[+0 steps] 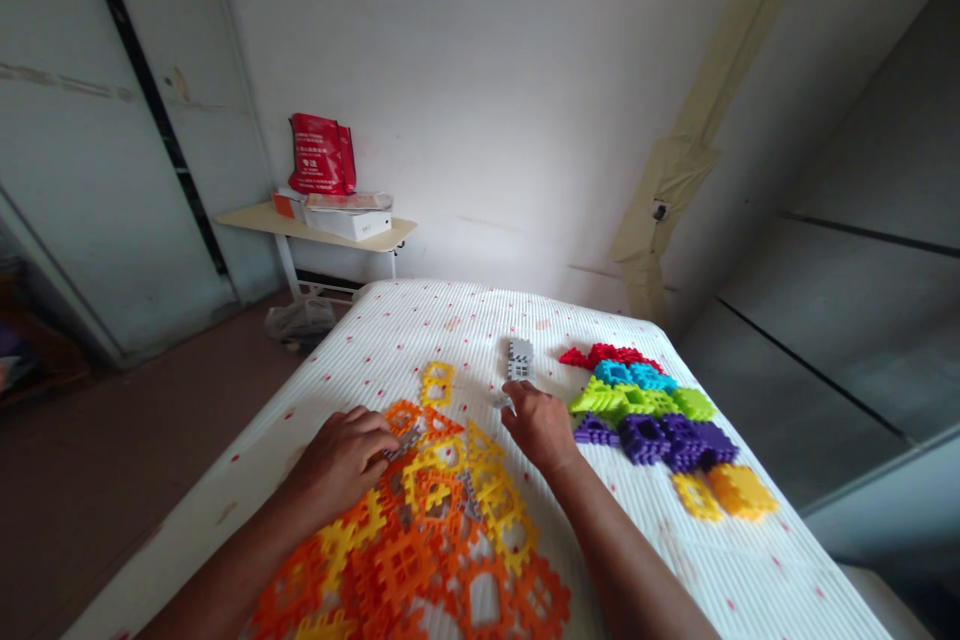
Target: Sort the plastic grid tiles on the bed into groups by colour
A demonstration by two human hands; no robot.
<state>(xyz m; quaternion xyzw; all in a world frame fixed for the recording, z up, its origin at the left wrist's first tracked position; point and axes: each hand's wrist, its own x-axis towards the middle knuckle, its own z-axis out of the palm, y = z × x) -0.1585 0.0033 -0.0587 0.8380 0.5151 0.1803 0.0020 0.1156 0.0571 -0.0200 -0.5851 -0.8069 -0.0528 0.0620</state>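
left hand (351,455): fingers bent at mixed pile (405,560), hold unclear
right hand (538,422): fingers curled beside grey pieces (520,352), hold unclear
stacks (679,438): right of those fingers, seemingly colour-grouped

Red bag (319,142), white characters 专注, smaller lines too blurred

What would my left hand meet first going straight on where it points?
Your left hand would likely meet the grey piece just ahead first; depth is unclear, and the two may be touching.
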